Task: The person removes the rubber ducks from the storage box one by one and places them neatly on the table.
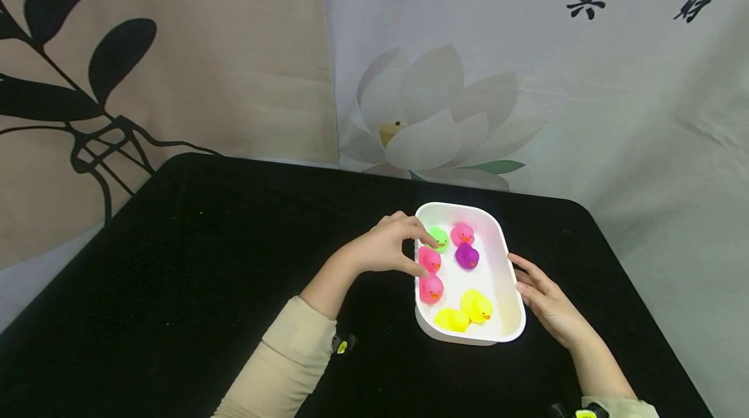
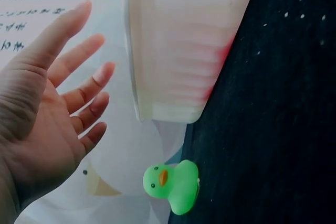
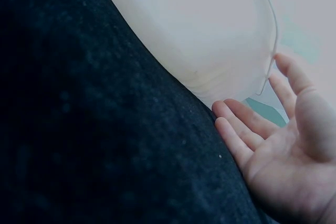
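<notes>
A white plastic tub (image 1: pixel 496 275) holds several rubber ducks. Inside it are a light green duck (image 1: pixel 439 240), a purple duck (image 1: pixel 467 256), three pink ducks (image 1: pixel 431 288) and two yellow ducks (image 1: pixel 476 306). My left hand (image 1: pixel 393 242) hovers at the tub's left rim, thumb and fingers spread apart with nothing between them. Outside the tub, on the black cloth, stands another green duck (image 2: pixel 181 186); the left hand nearly hides it in the head view. My right hand (image 1: pixel 547 304) rests loosely extended fingers against the tub's right wall.
Black cloth (image 1: pixel 205 288) covers the table, which has rounded far corners. Behind it hangs a pale backdrop (image 1: pixel 439 2) with a printed lotus and dark lettering. A beige curtain (image 1: pixel 234 47) with printed dark leaves is at the left.
</notes>
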`<action>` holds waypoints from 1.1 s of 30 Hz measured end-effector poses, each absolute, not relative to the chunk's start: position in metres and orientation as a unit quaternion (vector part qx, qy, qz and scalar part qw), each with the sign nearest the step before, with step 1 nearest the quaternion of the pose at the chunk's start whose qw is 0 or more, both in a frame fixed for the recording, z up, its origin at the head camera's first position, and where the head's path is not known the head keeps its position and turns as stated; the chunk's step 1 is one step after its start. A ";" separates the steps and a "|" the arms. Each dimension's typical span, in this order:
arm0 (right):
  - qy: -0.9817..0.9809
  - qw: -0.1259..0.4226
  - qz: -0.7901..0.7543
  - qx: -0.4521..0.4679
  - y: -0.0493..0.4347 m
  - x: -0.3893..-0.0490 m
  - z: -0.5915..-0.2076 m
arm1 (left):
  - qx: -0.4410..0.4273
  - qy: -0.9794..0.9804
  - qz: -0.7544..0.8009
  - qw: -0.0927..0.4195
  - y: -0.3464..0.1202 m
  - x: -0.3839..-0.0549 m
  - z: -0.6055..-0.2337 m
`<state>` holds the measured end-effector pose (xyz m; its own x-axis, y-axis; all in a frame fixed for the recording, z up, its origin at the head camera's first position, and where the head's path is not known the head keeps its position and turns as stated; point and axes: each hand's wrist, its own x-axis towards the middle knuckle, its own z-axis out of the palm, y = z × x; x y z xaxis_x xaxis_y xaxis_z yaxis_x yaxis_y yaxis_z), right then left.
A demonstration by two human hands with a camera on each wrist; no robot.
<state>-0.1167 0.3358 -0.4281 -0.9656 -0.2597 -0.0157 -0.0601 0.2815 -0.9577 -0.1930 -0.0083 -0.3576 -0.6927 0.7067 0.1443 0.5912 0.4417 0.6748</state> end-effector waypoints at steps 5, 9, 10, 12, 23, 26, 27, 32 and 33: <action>0.795 0.085 -0.593 -0.094 0.335 -0.116 -0.427 | 0.392 0.860 0.316 0.078 0.000 -0.189 -0.359; 0.794 0.086 -0.595 -0.089 0.334 -0.117 -0.427 | 0.401 0.867 0.286 0.071 0.004 -0.185 -0.358; 0.794 0.086 -0.595 -0.089 0.334 -0.117 -0.427 | 0.402 0.869 0.279 0.069 0.005 -0.184 -0.358; 0.794 0.086 -0.596 -0.090 0.334 -0.117 -0.427 | 0.404 0.873 0.266 0.062 0.007 -0.184 -0.359; 0.792 0.085 -0.598 -0.095 0.335 -0.117 -0.428 | 0.391 0.890 0.227 0.053 0.018 -0.180 -0.366; 0.793 0.085 -0.596 -0.096 0.335 -0.117 -0.428 | 0.382 0.895 0.223 0.052 0.021 -0.177 -0.366; 0.793 0.084 -0.595 -0.097 0.335 -0.117 -0.428 | 0.380 0.897 0.221 0.050 0.021 -0.177 -0.367; 0.792 0.084 -0.596 -0.102 0.336 -0.117 -0.428 | 0.373 0.904 0.203 0.043 0.026 -0.174 -0.370; 0.792 0.084 -0.597 -0.103 0.336 -0.117 -0.428 | 0.373 0.906 0.197 0.040 0.027 -0.173 -0.370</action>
